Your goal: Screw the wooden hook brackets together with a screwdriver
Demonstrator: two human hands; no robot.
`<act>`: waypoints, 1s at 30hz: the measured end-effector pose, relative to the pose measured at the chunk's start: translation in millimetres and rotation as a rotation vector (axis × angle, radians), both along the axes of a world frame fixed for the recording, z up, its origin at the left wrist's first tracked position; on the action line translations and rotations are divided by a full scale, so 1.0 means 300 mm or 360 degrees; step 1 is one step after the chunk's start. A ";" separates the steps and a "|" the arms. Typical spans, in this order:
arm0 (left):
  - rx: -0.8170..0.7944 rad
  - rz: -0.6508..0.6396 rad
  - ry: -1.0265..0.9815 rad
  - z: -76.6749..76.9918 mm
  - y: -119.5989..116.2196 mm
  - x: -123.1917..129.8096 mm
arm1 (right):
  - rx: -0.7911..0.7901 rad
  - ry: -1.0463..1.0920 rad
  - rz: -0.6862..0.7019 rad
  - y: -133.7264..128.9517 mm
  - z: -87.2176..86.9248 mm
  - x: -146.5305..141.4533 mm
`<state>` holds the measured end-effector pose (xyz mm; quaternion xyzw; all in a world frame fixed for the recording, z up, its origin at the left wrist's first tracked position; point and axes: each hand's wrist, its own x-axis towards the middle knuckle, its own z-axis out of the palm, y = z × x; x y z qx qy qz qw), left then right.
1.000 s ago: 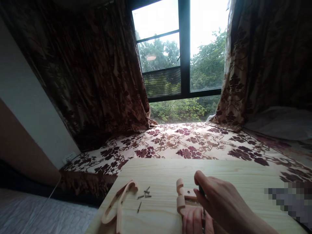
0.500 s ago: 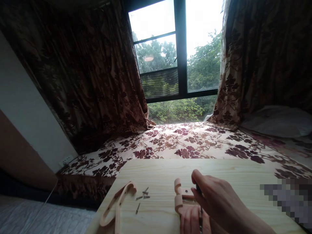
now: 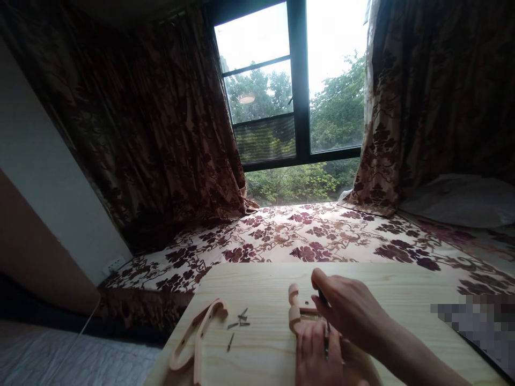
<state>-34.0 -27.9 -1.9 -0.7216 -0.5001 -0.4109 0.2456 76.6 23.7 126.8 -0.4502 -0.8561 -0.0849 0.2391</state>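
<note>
Near the front of the pale wooden table (image 3: 257,284), my right hand (image 3: 341,300) is closed around a dark-handled tool (image 3: 322,296), whose thin metal shaft points down toward my left hand. My left hand (image 3: 316,351) presses on a light wooden piece with curled ends (image 3: 295,316), its fingers around the metal shaft. The tool's tip is hidden among the fingers. A dark hole shows in the wooden piece beside my right hand. To the left lie two curved wooden parts (image 3: 198,343) with small holes, and several screws (image 3: 242,316) are scattered beside them.
Behind the table is a ledge with a floral cover (image 3: 281,230), below a window (image 3: 300,107) between patterned curtains (image 3: 189,123). A blurred dark object (image 3: 478,332) lies at the right edge. A quilted surface (image 3: 100,356) is at lower left.
Both hands and the wooden piece appear slightly higher in the view. My right hand has shifted a little left and tilted with the tool. The camera view has moved slightly.
</note>
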 end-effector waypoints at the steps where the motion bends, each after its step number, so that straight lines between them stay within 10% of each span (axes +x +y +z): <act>1: -0.0022 -0.0023 0.0005 0.009 0.009 0.000 | -0.0008 -0.0006 0.0003 0.014 0.005 0.001; 12: -0.0135 -0.0106 0.0060 0.046 -0.016 0.008 | -0.0109 0.0042 0.0029 0.062 0.015 0.034; 15: -0.0053 -0.0244 0.0028 0.152 -0.043 -0.050 | -0.0136 0.0058 0.0062 0.063 0.019 0.038; 22: -0.0901 -0.0504 -0.0424 0.451 0.046 -0.220 | -0.0181 0.0104 0.0158 0.049 0.031 0.071; 30: -0.1399 -0.0621 -0.0587 0.374 0.112 -0.243 | -0.0305 0.0255 0.0194 0.074 -0.005 0.071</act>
